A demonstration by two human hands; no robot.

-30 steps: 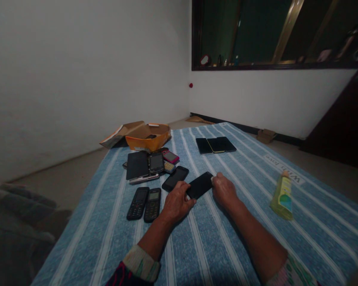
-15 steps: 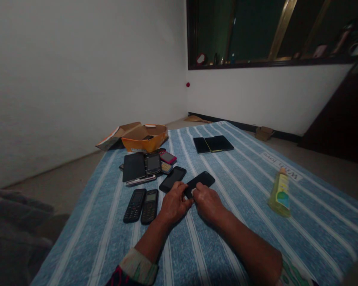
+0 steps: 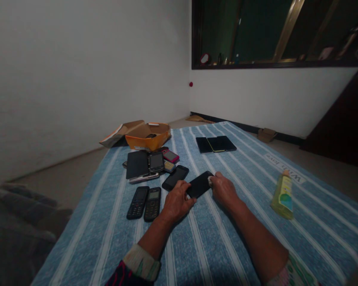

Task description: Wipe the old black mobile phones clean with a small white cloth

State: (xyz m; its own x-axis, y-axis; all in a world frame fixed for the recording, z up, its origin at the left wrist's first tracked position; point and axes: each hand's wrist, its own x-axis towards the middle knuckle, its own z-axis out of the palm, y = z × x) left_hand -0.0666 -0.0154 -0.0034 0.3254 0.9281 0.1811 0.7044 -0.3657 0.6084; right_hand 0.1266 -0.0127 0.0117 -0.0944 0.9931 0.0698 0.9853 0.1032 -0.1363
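Observation:
A black smartphone point(image 3: 199, 184) lies at a slant on the striped cloth, screen up. My left hand point(image 3: 177, 201) grips its near-left end between thumb and fingers. At the far-right end, my right hand point(image 3: 224, 188) is closed on a small white wad point(image 3: 210, 181), perhaps tissue or cloth, pressed to the phone's edge. Just left of that phone rests another dark smartphone point(image 3: 175, 178), close to my left fingers. Two black keypad phones point(image 3: 138, 203) lie side by side left of my left hand.
Several older phones and a dark flat tablet-like device point(image 3: 137, 164) are heaped behind. An orange cardboard box point(image 3: 149, 142) stands open at the far left. Dark smartphones point(image 3: 216, 144) lie in a row at the back. A yellow-green bottle point(image 3: 283, 196) lies at the right on the blue striped cloth point(image 3: 241, 171).
My right hand has slid with the white wad from the phone's near end to its far-right end, uncovering the screen. My left hand stays on the near end. The view has shifted slightly.

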